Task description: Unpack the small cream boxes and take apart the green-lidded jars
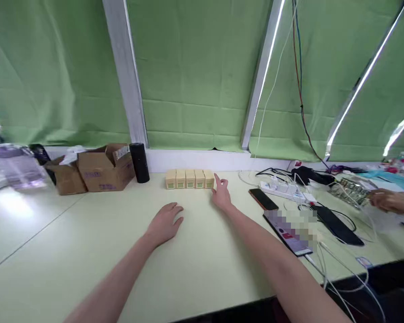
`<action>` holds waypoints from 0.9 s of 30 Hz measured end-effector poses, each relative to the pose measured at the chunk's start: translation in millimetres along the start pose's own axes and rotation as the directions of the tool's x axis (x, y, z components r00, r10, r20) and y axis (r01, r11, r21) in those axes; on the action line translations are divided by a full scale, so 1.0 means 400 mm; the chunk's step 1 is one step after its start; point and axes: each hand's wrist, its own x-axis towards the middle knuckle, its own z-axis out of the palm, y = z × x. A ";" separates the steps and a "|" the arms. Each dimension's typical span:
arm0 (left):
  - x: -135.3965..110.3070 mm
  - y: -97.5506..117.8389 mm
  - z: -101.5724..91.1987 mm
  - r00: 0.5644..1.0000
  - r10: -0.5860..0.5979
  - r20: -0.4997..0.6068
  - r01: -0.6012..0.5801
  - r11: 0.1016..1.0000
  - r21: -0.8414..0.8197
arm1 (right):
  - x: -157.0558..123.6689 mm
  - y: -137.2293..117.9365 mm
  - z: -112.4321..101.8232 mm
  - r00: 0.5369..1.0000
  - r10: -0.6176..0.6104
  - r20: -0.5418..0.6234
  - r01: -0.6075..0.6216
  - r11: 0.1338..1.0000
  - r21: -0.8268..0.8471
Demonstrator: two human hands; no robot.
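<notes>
Several small tan boxes stand side by side in a straight row near the back of the table, each with a greenish label low on its front. At the right end of this row is my right hand, its index finger stretched up beside the last box and the other fingers partly bent. Whether that finger touches the box I cannot tell. My left hand hovers over or rests on the tabletop in front of the row, fingers apart and nothing in them.
Open cardboard boxes and a black cylinder stand at the back left. To the right lie a phone, a tablet, a power strip and tangled cables. Another person's hand reaches in at the far right.
</notes>
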 end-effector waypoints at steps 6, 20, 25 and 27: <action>0.003 -0.015 0.014 1.000 -0.006 -0.023 0.006 1.000 -0.022 | 0.014 0.001 0.004 0.999 0.017 0.028 -0.017 1.000 -0.024; 0.009 -0.023 0.018 1.000 -0.021 -0.017 0.021 1.000 -0.020 | 0.028 -0.015 0.011 0.993 0.040 0.112 -0.031 0.996 -0.086; 0.004 -0.019 0.018 0.999 -0.020 -0.033 0.019 0.999 -0.028 | 0.032 -0.014 0.010 0.994 0.043 0.105 -0.036 0.997 -0.070; 0.002 -0.018 0.019 0.999 -0.027 -0.036 0.025 0.999 -0.038 | 0.032 -0.012 0.007 0.995 0.037 0.094 -0.032 0.998 -0.055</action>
